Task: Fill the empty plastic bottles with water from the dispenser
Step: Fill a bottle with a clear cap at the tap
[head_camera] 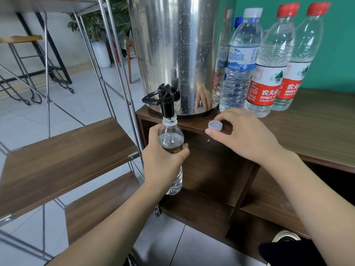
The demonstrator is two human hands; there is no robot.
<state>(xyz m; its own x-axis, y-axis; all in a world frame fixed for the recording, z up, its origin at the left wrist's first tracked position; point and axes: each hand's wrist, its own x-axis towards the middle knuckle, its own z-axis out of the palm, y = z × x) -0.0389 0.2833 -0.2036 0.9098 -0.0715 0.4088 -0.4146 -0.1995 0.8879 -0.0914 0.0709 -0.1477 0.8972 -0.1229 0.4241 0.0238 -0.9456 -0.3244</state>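
1. Left hand is wrapped round the middle of an uncapped bottle, fingers curled over its dark label. It holds the bottle upright in the air, off the front edge of the cabinet top, with the mouth directly under the black tap. Likely reason: the spout overhangs the edge, so nothing can stand beneath it.
2. The bottle looks clear and mostly empty; no stream is visible. The tap lever is untouched.
3. The steel dispenser sits at the front left corner of the cabinet top, its tap pointing out past the edge.
4. Right hand rests on the cabinet top near the front edge, fingers bent loosely round a pale cap lying open side up. Whether it pinches the cap or has just let it go, I cannot tell. Parking the cap there would free this hand for the lever.
5. Further right, capped bottles stand against the dispenser: a white-capped one, then two red-capped ones. They appear filled, grouped well back from the working edge.
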